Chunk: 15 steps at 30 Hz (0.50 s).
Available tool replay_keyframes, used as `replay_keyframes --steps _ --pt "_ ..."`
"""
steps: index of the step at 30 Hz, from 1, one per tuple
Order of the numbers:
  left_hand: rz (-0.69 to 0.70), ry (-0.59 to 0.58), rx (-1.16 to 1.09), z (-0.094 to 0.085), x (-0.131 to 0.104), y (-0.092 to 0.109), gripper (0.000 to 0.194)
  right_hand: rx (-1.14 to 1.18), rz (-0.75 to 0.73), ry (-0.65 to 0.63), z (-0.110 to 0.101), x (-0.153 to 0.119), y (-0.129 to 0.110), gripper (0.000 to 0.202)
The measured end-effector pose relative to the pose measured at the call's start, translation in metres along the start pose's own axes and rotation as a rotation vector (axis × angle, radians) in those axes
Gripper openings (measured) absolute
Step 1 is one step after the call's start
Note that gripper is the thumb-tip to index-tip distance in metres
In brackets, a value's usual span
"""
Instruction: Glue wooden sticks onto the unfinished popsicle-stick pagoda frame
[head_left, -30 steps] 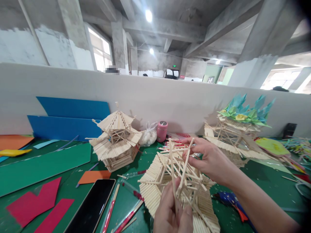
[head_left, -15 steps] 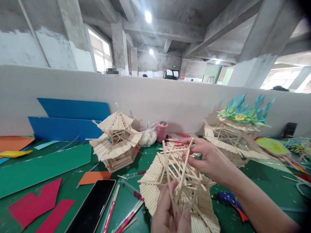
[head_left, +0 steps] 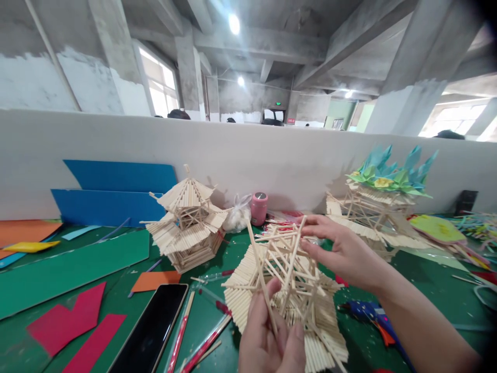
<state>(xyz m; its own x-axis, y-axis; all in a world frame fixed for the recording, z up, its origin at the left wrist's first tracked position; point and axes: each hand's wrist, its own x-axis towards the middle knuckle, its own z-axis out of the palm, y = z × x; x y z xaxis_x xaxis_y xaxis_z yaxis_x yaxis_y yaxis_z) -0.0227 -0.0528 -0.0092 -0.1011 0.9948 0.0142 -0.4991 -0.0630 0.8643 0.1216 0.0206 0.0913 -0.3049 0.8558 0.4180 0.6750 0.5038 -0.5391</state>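
In the head view, a pagoda model of thin wooden sticks (head_left: 240,305) stands before me, with a wide slatted roof and an open lattice on top. My left hand (head_left: 267,331) is at its near side, closed round a loose wooden stick (head_left: 257,259) that leans up and to the left. My right hand (head_left: 334,248) is on the far right of the lattice, its fingers closed at the upper end of a slanted stick (head_left: 294,254) of the model. Its thumb is mostly hidden.
Another stick pagoda (head_left: 190,223) stands at left, and one topped with paper leaves (head_left: 388,176) at right. Around me lie a phone (head_left: 151,326), stick packets (head_left: 180,331), a blue glue gun (head_left: 363,309) and coloured sheets (head_left: 77,269). A pink flask (head_left: 259,208) stands by the white partition (head_left: 272,155).
The stick in my left hand has tilted left, its top end moving away from the slanted stick. My right hand stays at the lattice with a small shift of its fingers.
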Motion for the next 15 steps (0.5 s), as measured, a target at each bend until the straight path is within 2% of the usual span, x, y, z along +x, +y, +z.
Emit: replay_keyframes --steps 4,7,12,15 --pt "-0.009 0.013 0.023 -0.002 -0.002 0.002 0.058 0.228 0.146 0.103 0.004 -0.007 0.022 0.028" --pt "0.011 0.003 0.021 -0.001 -0.003 0.001 0.053 0.307 0.185 0.124 0.013 -0.012 0.033 0.035" --pt "-0.048 0.082 -0.029 0.01 -0.003 -0.003 0.041 0.406 0.184 0.072 0.021 -0.023 0.031 0.036" --pt "-0.026 0.106 -0.085 0.016 -0.002 -0.005 0.039 0.434 0.183 0.07 0.02 -0.032 0.027 0.036"
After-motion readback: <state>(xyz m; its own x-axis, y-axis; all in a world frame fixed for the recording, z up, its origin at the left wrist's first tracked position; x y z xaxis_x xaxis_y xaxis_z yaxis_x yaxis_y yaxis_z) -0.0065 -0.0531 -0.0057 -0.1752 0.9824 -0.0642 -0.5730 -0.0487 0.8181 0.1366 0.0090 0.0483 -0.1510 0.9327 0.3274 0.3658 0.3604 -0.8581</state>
